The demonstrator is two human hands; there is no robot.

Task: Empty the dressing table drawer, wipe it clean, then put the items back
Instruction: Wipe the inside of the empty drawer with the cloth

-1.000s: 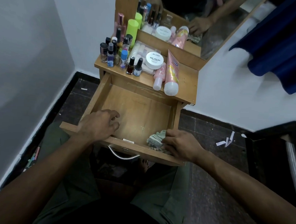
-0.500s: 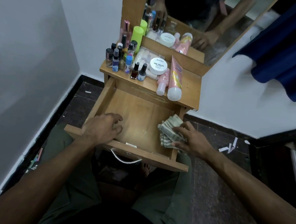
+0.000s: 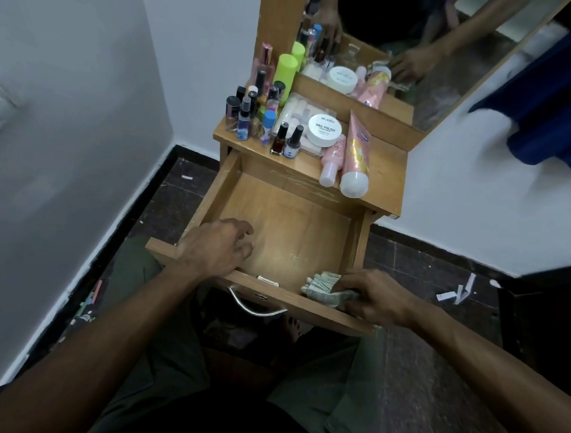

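White walls and dark floor tiles are framing a small wooden dressing unit; its counter (image 3: 382, 168) is carrying everything taken out: nail polish bottles (image 3: 283, 140), a white jar (image 3: 325, 129), a pink tube (image 3: 355, 157). That is leaving the drawer (image 3: 287, 223) bare for wiping, pulled fully toward the near side. Right hand (image 3: 372, 295) is reaching into the near right corner, fingers (image 3: 343, 285) curling down onto a crumpled cloth (image 3: 320, 286), pressing it against the drawer bottom just behind the front panel. Left hand (image 3: 214, 245) is resting on the near left rim, fingers loosely apart and gripping nothing, probably steadying the drawer against the wiping push. Both forearms are angling in from the near side.
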